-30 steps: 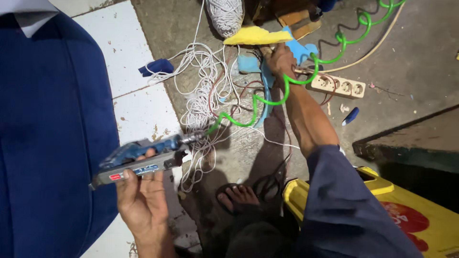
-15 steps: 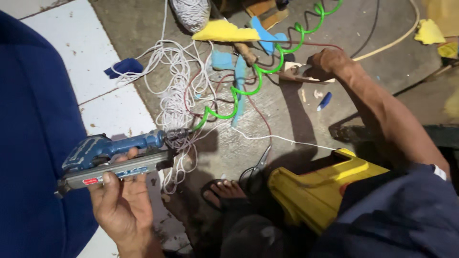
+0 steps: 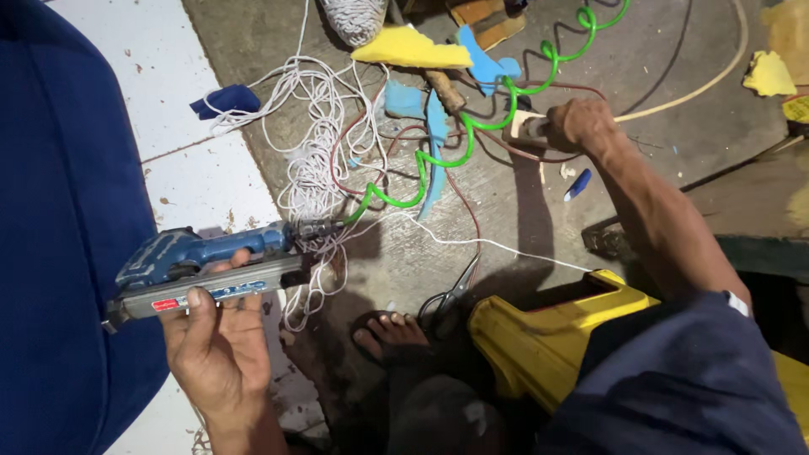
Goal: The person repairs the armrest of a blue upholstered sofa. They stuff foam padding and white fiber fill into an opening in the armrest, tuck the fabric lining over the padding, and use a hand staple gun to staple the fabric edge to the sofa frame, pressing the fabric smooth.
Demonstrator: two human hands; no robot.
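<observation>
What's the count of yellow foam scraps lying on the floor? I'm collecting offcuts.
2: one yellow foam wedge top centre, one yellow scrap top right. Others may lie outside the view.

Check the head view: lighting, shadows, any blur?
Head view: one hard, bright light from above, falling off to dark at the frame's bottom. The right hand and its arm cast a crisp shadow on the concrete floor. The blue nail gun in the left hand is sharp, without blur.

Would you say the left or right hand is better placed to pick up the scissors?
Probably the right hand: it only grips the power strip and could let go, while the left hand holds the nail gun. The scissors lie between them.
</observation>
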